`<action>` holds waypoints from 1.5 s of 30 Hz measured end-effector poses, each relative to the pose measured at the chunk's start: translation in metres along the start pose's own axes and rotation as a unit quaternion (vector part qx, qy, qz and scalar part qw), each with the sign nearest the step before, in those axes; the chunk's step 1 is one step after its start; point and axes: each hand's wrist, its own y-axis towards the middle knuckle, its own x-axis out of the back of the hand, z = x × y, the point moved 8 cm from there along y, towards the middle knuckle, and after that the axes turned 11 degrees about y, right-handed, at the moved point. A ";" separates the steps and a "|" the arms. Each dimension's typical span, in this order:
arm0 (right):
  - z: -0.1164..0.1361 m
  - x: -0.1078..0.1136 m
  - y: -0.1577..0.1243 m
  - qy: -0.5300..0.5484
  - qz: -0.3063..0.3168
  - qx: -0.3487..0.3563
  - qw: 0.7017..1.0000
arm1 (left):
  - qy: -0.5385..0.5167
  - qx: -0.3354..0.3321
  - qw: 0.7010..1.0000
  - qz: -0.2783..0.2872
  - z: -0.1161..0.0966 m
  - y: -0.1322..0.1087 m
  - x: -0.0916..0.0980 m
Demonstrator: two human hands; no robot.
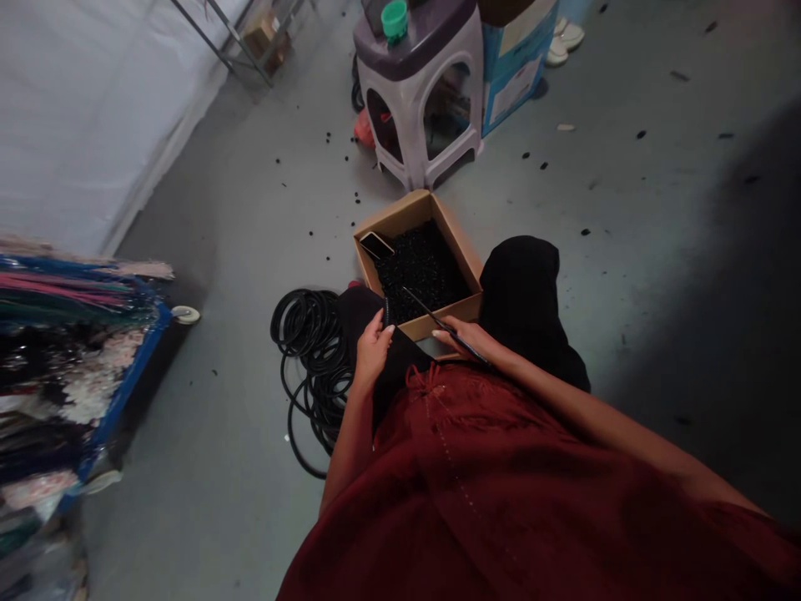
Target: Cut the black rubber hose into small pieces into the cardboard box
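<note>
Through the head camera I read the box (pixel 460 242) as plain matt cardboard, and the small black pieces (pixel 422 271) inside it as dull, rough-looking plastic or rubber. The coiled black tubing (pixel 311 351) looks like smooth rubber with a soft sheen — the slim tool (pixel 445 327) like thin, glossy metal — while the red garment (pixel 476 484) is matt woven cloth.
</note>
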 end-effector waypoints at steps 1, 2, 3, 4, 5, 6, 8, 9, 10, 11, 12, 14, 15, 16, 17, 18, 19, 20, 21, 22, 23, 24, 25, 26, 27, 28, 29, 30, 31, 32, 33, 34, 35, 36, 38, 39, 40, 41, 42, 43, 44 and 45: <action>0.002 -0.001 -0.003 -0.006 0.004 0.004 1.000 | -0.027 0.013 1.000 -0.010 0.002 -0.001 0.000; 0.004 -0.001 -0.005 -0.016 0.007 0.006 1.000 | -0.048 0.025 0.998 -0.019 0.004 -0.002 -0.001; 0.005 0.000 -0.007 -0.027 0.009 0.006 1.000 | -0.061 0.032 0.997 -0.026 0.005 -0.003 -0.001; 0.007 0.000 -0.009 -0.038 0.010 0.007 0.999 | -0.065 0.037 0.997 -0.033 0.005 -0.004 0.000; 0.009 0.001 -0.011 -0.046 0.011 0.007 0.999 | -0.062 0.038 0.997 -0.039 0.004 -0.006 0.001; 0.011 0.001 -0.012 -0.050 0.015 0.011 0.999 | -0.053 0.036 0.997 -0.041 0.003 -0.007 0.003; 0.018 -0.001 -0.015 -0.055 0.029 0.027 0.998 | -0.028 0.022 0.998 -0.042 -0.003 -0.010 0.005; 0.021 -0.002 -0.016 -0.057 0.037 0.038 0.997 | -0.015 0.012 0.999 -0.040 -0.006 -0.011 0.006; 0.025 -0.004 -0.017 -0.058 0.044 0.049 0.996 | -0.003 0.001 0.999 -0.038 -0.009 -0.013 0.007; 0.028 -0.005 -0.018 -0.057 0.049 0.058 0.995 | 0.008 -0.009 0.999 -0.034 -0.012 -0.014 0.007; 0.031 -0.006 -0.019 -0.053 0.052 0.065 0.995 | 0.018 -0.019 0.999 -0.030 -0.015 -0.015 0.007; 0.034 -0.006 -0.020 -0.044 0.047 0.071 0.995 | 0.031 -0.035 0.999 -0.022 -0.019 -0.017 0.006; 0.036 -0.006 -0.020 -0.043 0.042 0.070 0.996 | 0.036 -0.042 0.998 -0.020 -0.020 -0.018 0.006; 0.036 -0.005 -0.021 -0.043 0.035 0.069 0.996 | 0.041 -0.050 0.998 -0.018 -0.021 -0.019 0.006; 0.037 -0.004 -0.021 -0.044 0.029 0.068 0.996 | 0.045 -0.057 0.997 -0.018 -0.022 -0.019 0.005; 0.038 -0.003 -0.022 -0.044 0.024 0.069 0.996 | 0.048 -0.065 0.997 -0.019 -0.023 -0.020 0.005; 0.040 -0.002 -0.022 -0.044 0.019 0.072 0.996 | 0.050 -0.073 0.996 -0.019 -0.024 -0.020 0.005; 0.041 0.000 -0.023 -0.043 0.014 0.077 0.996 | 0.052 -0.080 0.995 -0.018 -0.024 -0.021 0.004; 0.043 0.000 -0.024 -0.040 0.010 0.081 0.996 | 0.052 -0.086 0.995 -0.017 -0.025 -0.021 0.004; 0.045 0.001 -0.025 -0.038 0.006 0.086 0.996 | 0.052 -0.092 0.994 -0.016 -0.027 -0.022 0.004; 0.047 0.002 -0.026 -0.036 0.003 0.090 0.995 | 0.051 -0.099 0.994 -0.013 -0.029 -0.022 0.003; 0.048 0.003 -0.026 -0.036 0.002 0.092 0.995 | 0.051 -0.107 0.993 -0.009 -0.031 -0.023 0.003; 0.049 0.003 -0.027 -0.035 0.001 0.094 0.995 | 0.050 -0.115 0.992 -0.005 -0.034 -0.024 0.002; 0.050 0.003 -0.028 -0.035 0.001 0.095 0.995 | 0.050 -0.122 0.991 -0.002 -0.037 -0.025 0.002; 0.052 0.004 -0.029 -0.036 0.001 0.097 0.995 | 0.051 -0.128 0.991 -0.001 -0.039 -0.026 0.002; 0.053 0.004 -0.030 -0.036 -0.001 0.099 0.994 | 0.052 -0.132 0.990 0.000 -0.042 -0.027 0.003; 0.054 0.005 -0.030 -0.037 -0.002 0.101 0.994 | 0.053 -0.133 0.990 -0.001 -0.044 -0.028 0.003; 0.055 0.006 -0.031 -0.039 -0.003 0.102 0.994 | 0.054 -0.134 0.989 -0.001 -0.045 -0.028 0.004; 0.056 0.006 -0.031 -0.041 -0.004 0.102 0.994 | 0.055 -0.135 0.989 0.001 -0.046 -0.029 0.004; 0.056 0.006 -0.032 -0.042 -0.005 0.102 0.994 | 0.055 -0.136 0.989 0.004 -0.047 -0.029 0.004; 0.057 0.007 -0.032 -0.042 -0.006 0.101 0.994 | 0.054 -0.138 0.989 0.007 -0.048 -0.030 0.005; 0.057 0.007 -0.033 -0.040 -0.006 0.102 0.994 | 0.051 -0.140 0.989 0.011 -0.048 -0.030 0.005; 0.058 0.007 -0.033 -0.037 -0.005 0.104 0.994 | 0.046 -0.140 0.989 0.014 -0.048 -0.030 0.005; 0.058 0.006 -0.034 -0.033 -0.003 0.106 0.994 | 0.040 -0.139 0.989 0.017 -0.048 -0.029 0.006; 0.060 0.006 -0.035 -0.027 0.002 0.112 0.993 | 0.031 -0.135 0.990 0.022 -0.047 -0.029 0.007; 0.060 0.006 -0.035 -0.027 0.003 0.113 0.993 | 0.030 -0.134 0.990 0.024 -0.047 -0.028 0.008; 0.060 0.006 -0.035 -0.028 0.003 0.112 0.993 | 0.031 -0.134 0.990 0.025 -0.047 -0.028 0.010; 0.060 0.007 -0.035 -0.029 0.002 0.111 0.993 | 0.033 -0.133 0.990 0.027 -0.048 -0.029 0.011; 0.059 0.008 -0.035 -0.029 0.000 0.109 0.994 | 0.036 -0.132 0.990 0.028 -0.048 -0.029 0.012; 0.059 0.009 -0.035 -0.029 -0.002 0.108 0.994 | 0.039 -0.129 0.990 0.030 -0.049 -0.029 0.013; 0.058 0.010 -0.035 -0.029 -0.003 0.107 0.994 | 0.043 -0.125 0.991 0.033 -0.049 -0.029 0.014; 0.058 0.011 -0.035 -0.029 -0.003 0.106 0.994 | 0.046 -0.121 0.991 0.034 -0.048 -0.029 0.015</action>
